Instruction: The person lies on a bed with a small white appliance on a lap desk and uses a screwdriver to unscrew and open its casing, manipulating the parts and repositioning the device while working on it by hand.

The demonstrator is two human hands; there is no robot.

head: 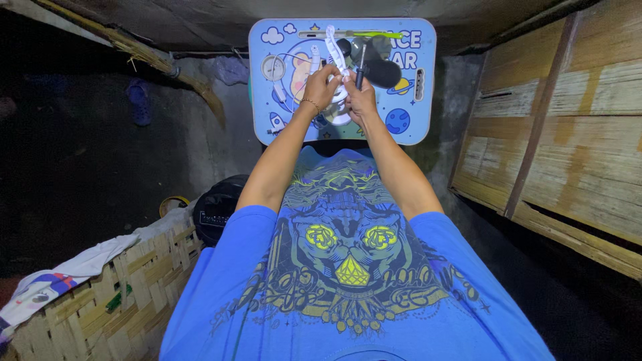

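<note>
Both my hands meet over a small blue table [414,127] printed with cartoon space pictures. My left hand [322,87] grips a white plastic piece [334,45] that sticks out above and below my fingers. My right hand [362,99] presses against the same piece and holds a thin dark-handled tool [361,67] upright, like a screwdriver. A black rounded part [384,72] lies just right of my hands. A round white part [273,67] lies to their left. A thin green stick [378,34] rests along the table's far edge.
A woven bamboo basket [127,301] with cloth on it stands at lower left, a black device [215,210] beside it. A wooden plank wall [568,134] runs along the right. A broom [167,63] leans at the upper left on dark concrete floor.
</note>
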